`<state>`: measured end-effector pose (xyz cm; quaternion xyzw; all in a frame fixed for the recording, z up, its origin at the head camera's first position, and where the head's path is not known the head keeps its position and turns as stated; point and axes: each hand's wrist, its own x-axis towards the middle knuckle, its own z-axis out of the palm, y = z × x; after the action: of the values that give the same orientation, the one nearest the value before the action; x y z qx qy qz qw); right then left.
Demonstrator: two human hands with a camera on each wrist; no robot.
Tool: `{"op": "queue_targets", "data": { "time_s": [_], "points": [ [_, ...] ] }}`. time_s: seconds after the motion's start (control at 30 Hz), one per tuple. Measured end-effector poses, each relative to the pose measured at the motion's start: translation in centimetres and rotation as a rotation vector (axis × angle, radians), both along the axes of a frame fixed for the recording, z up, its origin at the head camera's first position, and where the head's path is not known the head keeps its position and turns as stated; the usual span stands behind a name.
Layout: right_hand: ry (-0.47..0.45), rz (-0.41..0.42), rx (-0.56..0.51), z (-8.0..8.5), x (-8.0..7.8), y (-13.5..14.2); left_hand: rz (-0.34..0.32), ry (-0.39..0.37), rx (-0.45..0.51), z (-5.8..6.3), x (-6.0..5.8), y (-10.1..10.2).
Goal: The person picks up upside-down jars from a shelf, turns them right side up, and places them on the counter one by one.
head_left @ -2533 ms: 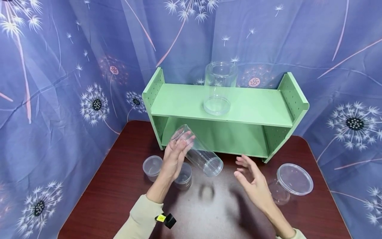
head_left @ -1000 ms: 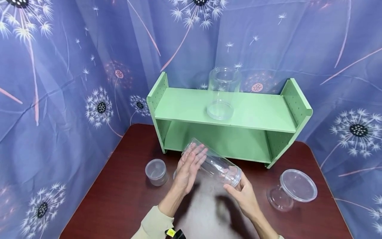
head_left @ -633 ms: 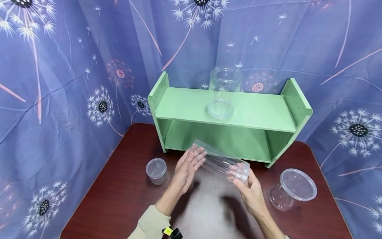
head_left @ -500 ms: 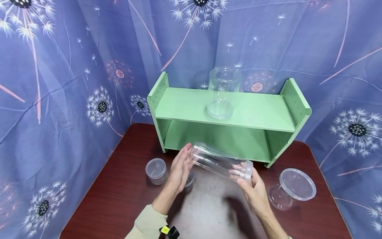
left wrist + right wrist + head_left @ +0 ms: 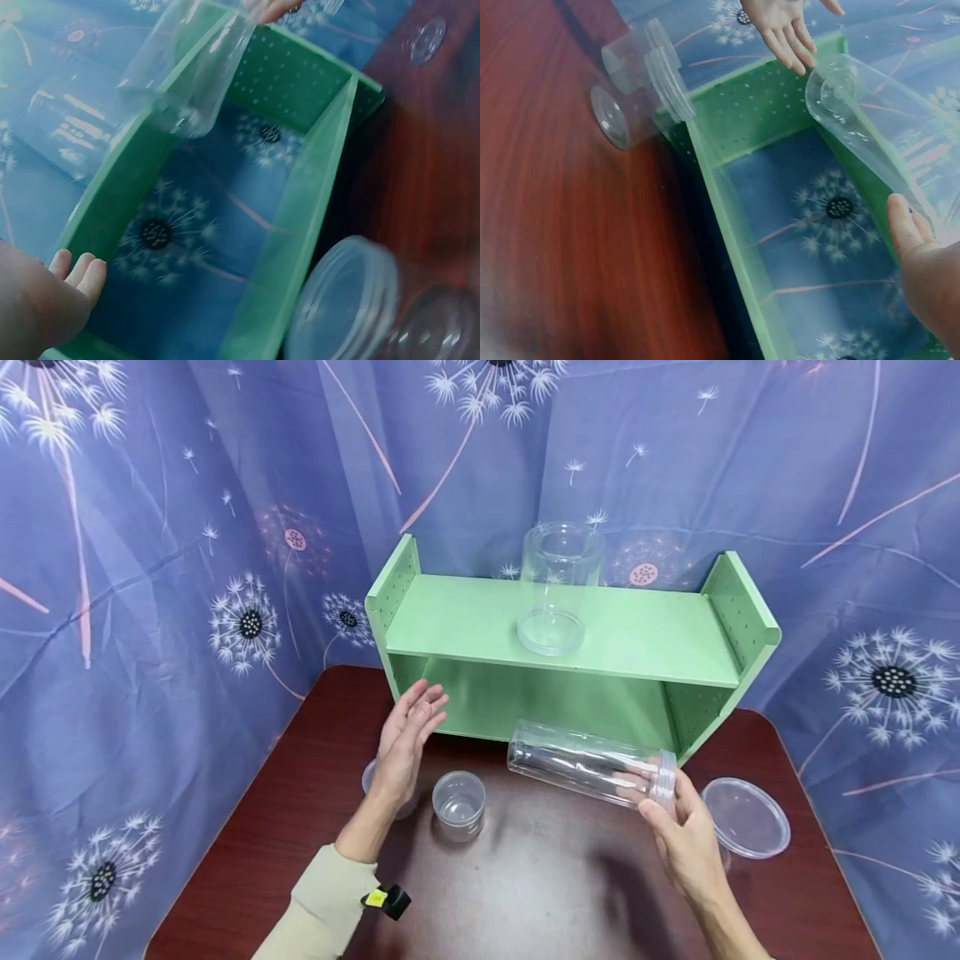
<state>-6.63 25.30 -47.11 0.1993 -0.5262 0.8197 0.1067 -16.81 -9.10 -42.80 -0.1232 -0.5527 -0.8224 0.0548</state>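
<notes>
My right hand (image 5: 693, 843) grips a tall clear plastic jar (image 5: 577, 764) around its ridged, lid-like end. The jar lies nearly level in the air in front of the green shelf, its other end pointing left. In the right wrist view my right thumb (image 5: 906, 225) presses along the jar's side. My left hand (image 5: 403, 743) is off the jar, raised to its left with fingers extended and holding nothing. Below and between the hands, a short clear jar (image 5: 459, 806) stands on the table. Another short jar (image 5: 369, 777) is mostly hidden behind the left hand.
A green two-level shelf (image 5: 645, 643) stands at the back of the table (image 5: 525, 893). On its upper board is a wide clear jar (image 5: 551, 627). At the right, a clear jar with a broad round top (image 5: 746, 818) is partly covered by the right hand. Patterned blue cloth (image 5: 450, 485) hangs behind.
The left hand has let go of the tall jar and moved left and up. The right hand, which took hold of the jar's ridged end, has carried it to the right and levelled it.
</notes>
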Motion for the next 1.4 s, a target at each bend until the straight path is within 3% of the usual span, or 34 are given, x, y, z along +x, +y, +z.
{"op": "queue_targets", "data": {
  "time_s": [0.3, 0.57, 0.73, 0.93, 1.13, 1.4],
  "points": [
    [-0.084, -0.124, 0.222, 1.9, 0.2, 2.2, 0.097, 0.087, -0.079, 3.0, -1.8, -2.5],
    [-0.043, -0.107, 0.182, 3.2, 0.1, 3.6, 0.235, 0.197, -0.065, 5.5, -2.6, -4.2],
    [-0.052, -0.145, 0.171, 4.1, 0.1, 4.4, 0.293, 0.276, -0.046, 7.2, -4.0, -5.3],
    [0.020, -0.140, 0.149, 5.2, -0.2, 5.2, 0.348, 0.291, -0.217, 9.2, -6.0, -6.6],
    [0.079, -0.151, 0.178, 6.5, -0.2, 6.6, 0.310, 0.253, -0.423, 10.7, -7.9, -7.1],
    [0.023, -0.282, 0.277, 7.9, 0.6, 7.8, 0.270, 0.195, -0.641, 11.2, -9.3, -6.7]
  ]
}}
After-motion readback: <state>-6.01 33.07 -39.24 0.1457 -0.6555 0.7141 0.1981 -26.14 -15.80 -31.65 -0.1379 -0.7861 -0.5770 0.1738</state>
